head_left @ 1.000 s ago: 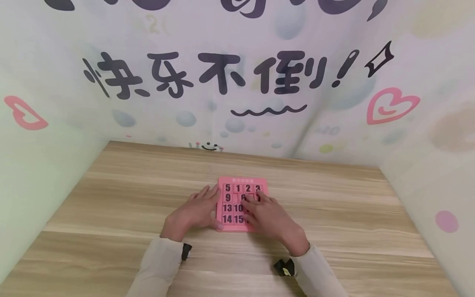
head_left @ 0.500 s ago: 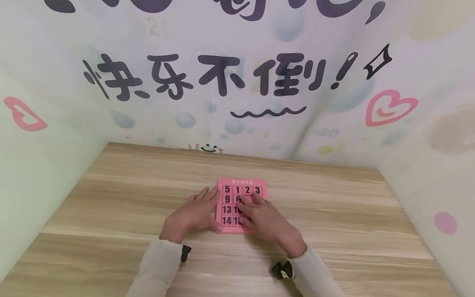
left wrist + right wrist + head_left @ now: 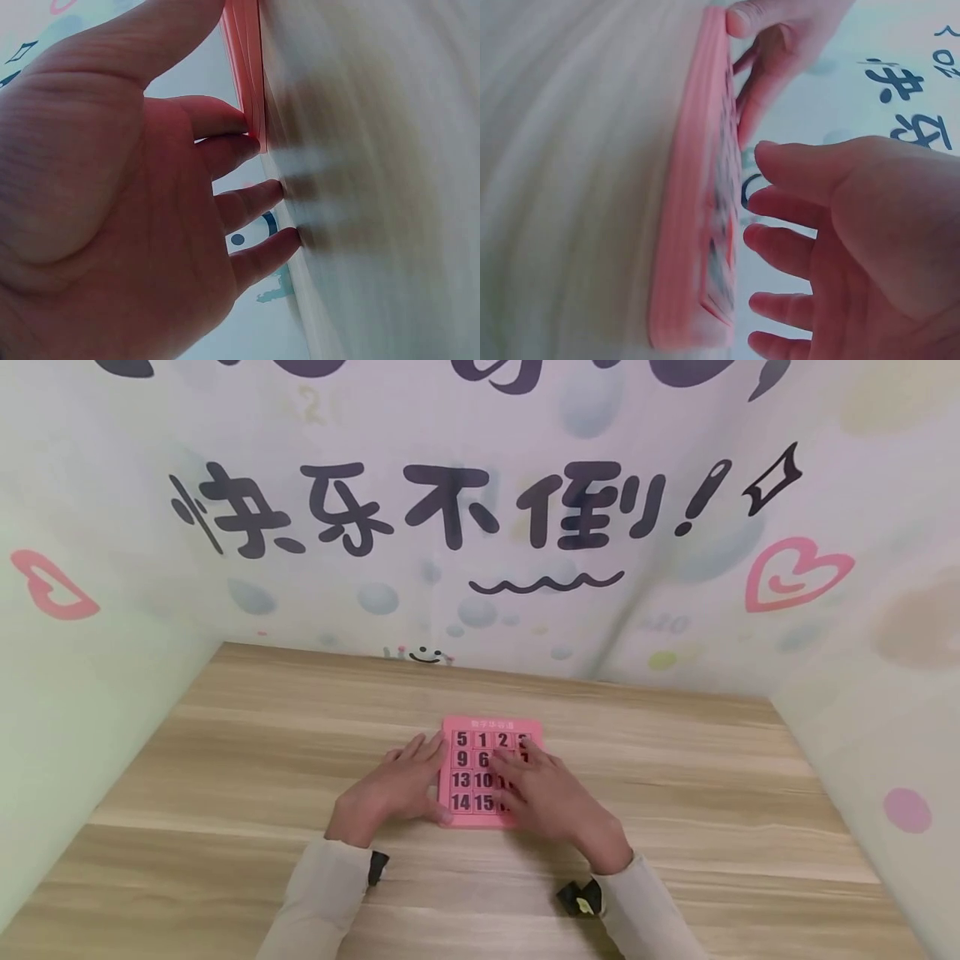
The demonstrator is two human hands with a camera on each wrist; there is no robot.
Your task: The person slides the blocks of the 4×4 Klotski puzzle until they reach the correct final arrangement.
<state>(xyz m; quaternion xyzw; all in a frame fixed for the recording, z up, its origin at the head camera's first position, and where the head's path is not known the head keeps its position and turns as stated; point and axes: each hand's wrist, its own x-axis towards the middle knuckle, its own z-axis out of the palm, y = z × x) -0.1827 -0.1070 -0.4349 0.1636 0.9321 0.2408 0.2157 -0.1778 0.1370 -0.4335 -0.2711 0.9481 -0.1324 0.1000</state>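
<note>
A pink sliding number puzzle [image 3: 461, 820] lies flat on the table, its numbered tiles facing up. My left hand [image 3: 401, 787] rests along its left side, fingertips at the upper left edge and thumb at the lower left corner. In the left wrist view, two fingertips of the left hand [image 3: 180, 187] touch the puzzle's side [image 3: 251, 82]. My right hand [image 3: 547, 789] is over the right part of the puzzle, fingers extended and hiding several tiles. The right wrist view has the right hand's fingertips [image 3: 756, 238] just off the tile face. Tile 6 [image 3: 483, 759] sits beside tile 9 [image 3: 462, 759].
The wood-grain table [image 3: 300, 718] spreads around the puzzle. A white printed backdrop [image 3: 375, 635] with dark characters rises at its back edge, with pale walls at both sides. Black bands with small bows sit by both sleeve cuffs [image 3: 630, 893].
Tile 6 has slid left from between columns into the second column beside tile 9. My right hand shifted left over the tiles, then back right. The left hand stays at the puzzle's edge.
</note>
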